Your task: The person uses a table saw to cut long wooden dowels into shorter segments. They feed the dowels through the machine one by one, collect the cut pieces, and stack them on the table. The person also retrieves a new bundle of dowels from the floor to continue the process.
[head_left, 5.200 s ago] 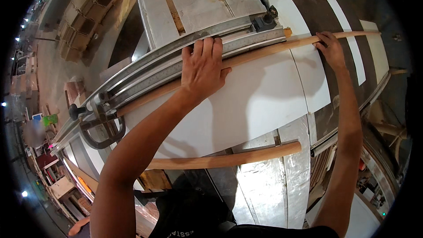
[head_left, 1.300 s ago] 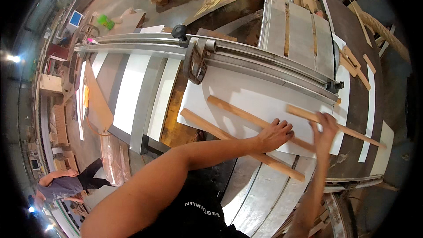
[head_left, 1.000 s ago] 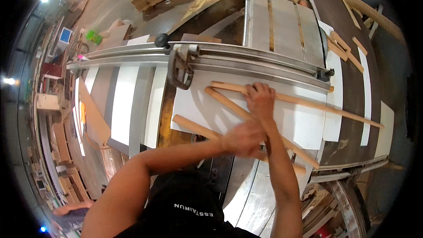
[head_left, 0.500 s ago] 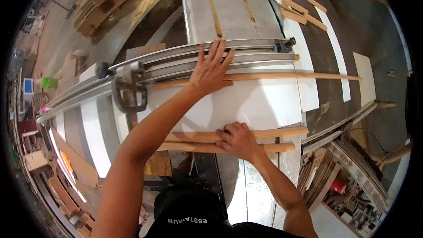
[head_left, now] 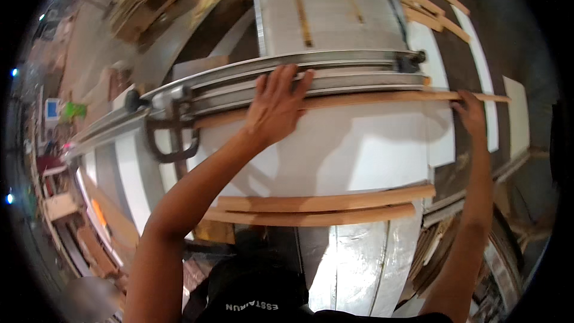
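Bracing against the metal fence (head_left: 353, 78), the left hand (head_left: 278, 104) is flat and open, its fingers fanned out across the rails and its heel over the wooden strip (head_left: 371, 99). The right hand (head_left: 471, 110) is bent at the strip toward its right end, fingertips at the far edge and thumb on the near side; blur hides whether it pinches the wood or merely presses, so I cannot tell

The strip's long axis runs left to right along the near side of the fence, climbing gently from its left end beside the dark clamp (head_left: 173, 157), then levelling out. Its right end points away past the fence, over the pale panel (head_left: 517, 113). Most of its length lies above the white board (head_left: 382, 137), passing under the left hand and continuing between the two hands, with a short tip beyond the right one

Nearer the body, two more wooden strips (head_left: 335, 201) lie side by side, roughly parallel to the first and well apart from both hands
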The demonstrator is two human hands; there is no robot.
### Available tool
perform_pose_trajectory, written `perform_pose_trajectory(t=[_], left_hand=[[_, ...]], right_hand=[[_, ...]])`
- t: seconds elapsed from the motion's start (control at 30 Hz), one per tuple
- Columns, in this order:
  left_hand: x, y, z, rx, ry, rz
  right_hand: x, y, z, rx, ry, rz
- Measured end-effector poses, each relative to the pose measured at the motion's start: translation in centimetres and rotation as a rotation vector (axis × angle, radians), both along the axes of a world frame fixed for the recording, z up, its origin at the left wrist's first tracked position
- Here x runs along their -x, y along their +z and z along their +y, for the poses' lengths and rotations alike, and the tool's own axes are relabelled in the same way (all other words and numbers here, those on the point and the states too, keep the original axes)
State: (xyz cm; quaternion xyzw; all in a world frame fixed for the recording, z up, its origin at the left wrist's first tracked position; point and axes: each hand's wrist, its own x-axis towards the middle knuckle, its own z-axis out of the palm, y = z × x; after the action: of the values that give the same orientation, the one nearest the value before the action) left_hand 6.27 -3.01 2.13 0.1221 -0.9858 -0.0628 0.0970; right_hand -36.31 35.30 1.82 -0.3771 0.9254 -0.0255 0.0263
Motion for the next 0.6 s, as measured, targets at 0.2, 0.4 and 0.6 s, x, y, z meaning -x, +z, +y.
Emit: perform_pose_trajectory(t=[0.2,0.4,0.6], left_hand=[[2.5,-1.1,1.5,0.075,-0.007,-0.018],[7.0,-2.4,4.5,0.126,-0.012,0.083],[8.0,-3.3,4.9,0.113,0.014,0.084]], right_hand=[[4.1,-5.3,3.5,0.334,0.007,-0.206],[4.4,-4.9,2.1,0.191,0.136,-0.108],[2.8,-3.0,2.4,0.103,0.141,0.063]])
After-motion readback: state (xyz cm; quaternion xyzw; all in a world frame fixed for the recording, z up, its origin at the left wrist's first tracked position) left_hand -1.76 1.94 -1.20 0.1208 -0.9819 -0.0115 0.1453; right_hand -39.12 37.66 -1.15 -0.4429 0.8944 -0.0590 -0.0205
